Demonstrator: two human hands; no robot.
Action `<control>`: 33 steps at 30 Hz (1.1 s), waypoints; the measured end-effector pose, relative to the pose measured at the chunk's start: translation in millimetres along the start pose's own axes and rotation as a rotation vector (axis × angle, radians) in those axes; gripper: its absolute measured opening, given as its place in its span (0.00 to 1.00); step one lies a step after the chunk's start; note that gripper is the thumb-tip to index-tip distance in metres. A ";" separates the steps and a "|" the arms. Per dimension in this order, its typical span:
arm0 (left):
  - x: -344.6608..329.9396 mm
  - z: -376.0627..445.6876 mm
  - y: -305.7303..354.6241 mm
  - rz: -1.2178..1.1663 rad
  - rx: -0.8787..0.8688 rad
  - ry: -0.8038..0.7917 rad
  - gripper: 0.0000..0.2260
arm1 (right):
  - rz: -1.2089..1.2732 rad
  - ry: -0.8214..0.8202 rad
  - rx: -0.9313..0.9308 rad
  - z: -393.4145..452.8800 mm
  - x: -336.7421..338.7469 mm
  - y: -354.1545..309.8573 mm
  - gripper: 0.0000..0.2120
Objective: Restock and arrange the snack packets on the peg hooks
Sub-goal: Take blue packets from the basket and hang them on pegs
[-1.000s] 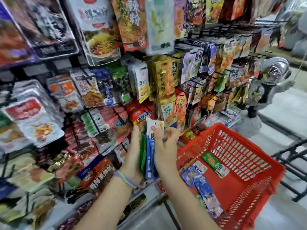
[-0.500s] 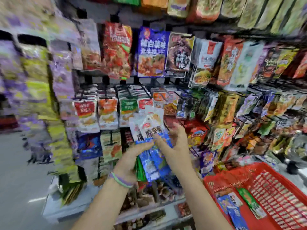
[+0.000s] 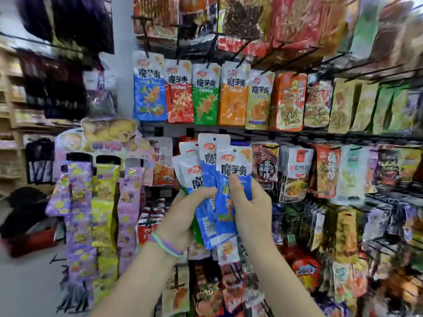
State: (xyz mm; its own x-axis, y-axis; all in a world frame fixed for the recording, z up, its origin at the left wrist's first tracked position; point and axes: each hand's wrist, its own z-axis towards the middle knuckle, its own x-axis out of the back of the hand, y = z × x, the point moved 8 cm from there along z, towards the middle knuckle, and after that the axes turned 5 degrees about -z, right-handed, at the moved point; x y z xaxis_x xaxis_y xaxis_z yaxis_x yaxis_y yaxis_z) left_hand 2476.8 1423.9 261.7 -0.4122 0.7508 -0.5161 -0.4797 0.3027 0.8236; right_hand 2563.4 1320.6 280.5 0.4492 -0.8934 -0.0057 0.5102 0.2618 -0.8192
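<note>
Packets (image 3: pixel 207 179) (blue-and-white, fanned upright) sit clasped between left hand (image 3: pixel 185 216) fingers and right hand (image 3: pixel 251 209) thumb.

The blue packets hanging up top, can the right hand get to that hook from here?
Probably yes. The right hand pinches the front blue packet of the fan held by the left hand, and the hanging blue packets are above and to the left with nothing between. It would need to reach up.

Both forearms reach up; left hand (image 3: pixel 183 216) and right hand (image 3: pixel 249 209) raised together, fingers curled.
</note>
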 end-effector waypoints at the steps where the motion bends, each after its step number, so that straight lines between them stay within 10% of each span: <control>1: -6.6 6.9 11.8 0.030 -0.043 0.005 0.23 | 0.027 -0.010 0.029 11.3 0.8 -10.7 0.19; 7: -54.5 44.4 69.3 0.115 -0.182 0.043 0.08 | 0.119 0.013 0.259 80.0 12.3 -61.1 0.13; 17: -84.6 69.1 95.9 0.110 -0.317 0.026 0.12 | 0.158 -0.044 0.499 138.4 -13.6 -84.2 0.18; 23: -37.3 61.0 117.4 0.105 -0.394 0.160 0.14 | 0.375 -0.324 0.333 138.4 -48.9 -94.4 0.03; 27: 9.8 48.5 162.0 0.074 -0.480 0.278 0.07 | 0.294 -0.426 0.184 172.6 -81.2 -92.6 0.36; 33: 50.8 50.6 208.5 0.076 -0.523 0.331 0.32 | 0.122 -0.357 0.250 191.4 -133.9 -132.4 0.29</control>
State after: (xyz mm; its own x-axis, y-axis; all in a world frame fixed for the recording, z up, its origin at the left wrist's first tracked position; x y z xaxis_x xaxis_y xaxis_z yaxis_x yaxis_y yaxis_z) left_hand 2395.0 1554.9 419.1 -0.6380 0.5120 -0.5751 -0.7211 -0.1353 0.6795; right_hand 2576.0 1475.4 499.5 0.7196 -0.6799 0.1408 0.5798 0.4768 -0.6606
